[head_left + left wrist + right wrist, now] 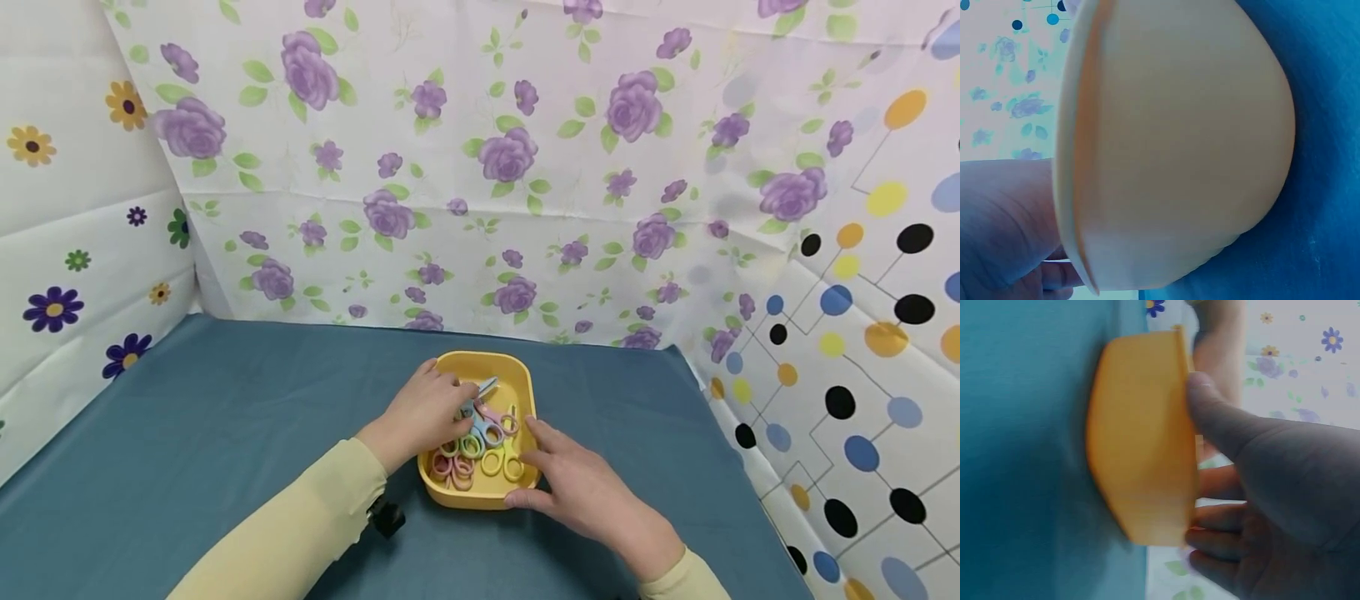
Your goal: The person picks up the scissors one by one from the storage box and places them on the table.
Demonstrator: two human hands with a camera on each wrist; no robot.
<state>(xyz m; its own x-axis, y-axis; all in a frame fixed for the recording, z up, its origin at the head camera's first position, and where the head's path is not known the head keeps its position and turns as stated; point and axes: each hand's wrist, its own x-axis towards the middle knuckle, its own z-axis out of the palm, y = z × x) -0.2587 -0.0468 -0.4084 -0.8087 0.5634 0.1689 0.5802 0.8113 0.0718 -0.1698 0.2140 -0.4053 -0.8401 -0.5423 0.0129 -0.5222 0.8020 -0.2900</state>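
A yellow plastic bin [480,502] stands on the table, holding several small scissors with pastel handles. My left hand [426,414] reaches over its left rim, with thumb and index finger apart around a pair of blue scissors [491,433]; I cannot tell whether they pinch it. Beside these lie yellow scissors [512,468], pink scissors [462,477] and green-handled scissors [471,447]. At the bin's near right corner my right hand [585,483] holds the rim, the thumb in front and the fingers along the right side. The left wrist view shows the bin's outer wall [1179,137].
A blue-green cloth [247,433] covers the table. Behind it hangs a floral sheet [465,208], with patterned sheets at both sides. A small black object [387,518] is at the left sleeve's cuff.
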